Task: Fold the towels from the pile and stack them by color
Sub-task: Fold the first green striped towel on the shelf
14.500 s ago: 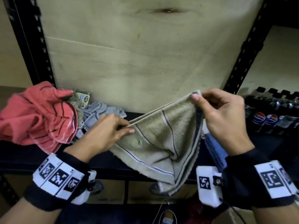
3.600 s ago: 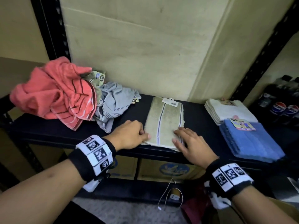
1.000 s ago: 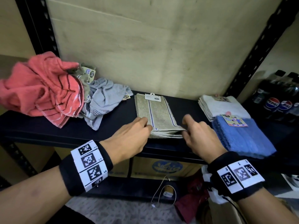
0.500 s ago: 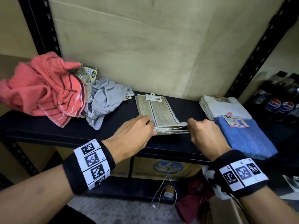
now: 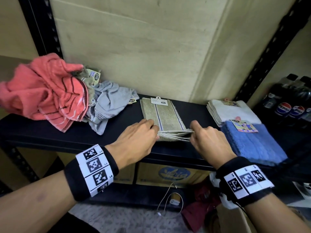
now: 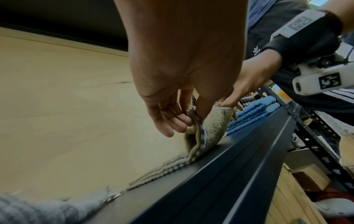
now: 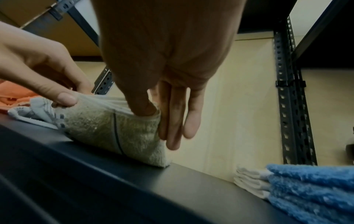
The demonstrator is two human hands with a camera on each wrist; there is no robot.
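A folded beige towel (image 5: 164, 117) with blue stripes and a white tag lies lengthwise on the black shelf (image 5: 80, 140). My left hand (image 5: 155, 132) pinches its near left corner between thumb and fingers, as the left wrist view shows (image 6: 191, 117). My right hand (image 5: 192, 130) pinches the near right corner, thumb on top and fingers at the side (image 7: 157, 116). The near end of the beige towel (image 7: 107, 127) is raised a little off the shelf, and its layers show at the front edge. An unfolded pile holds a red striped towel (image 5: 45, 95) and a grey towel (image 5: 109, 101) at the left.
At the right lie a folded white stack (image 5: 239, 110) and a folded blue stack (image 5: 254, 145) in front of it. Cola bottles (image 5: 289, 106) stand far right. A wooden back panel (image 5: 134, 56) closes the shelf. Cardboard boxes (image 5: 170, 174) sit below.
Both hands have closed on the near corners of the beige towel and raised its front edge slightly. The pile and the folded stacks have not moved.
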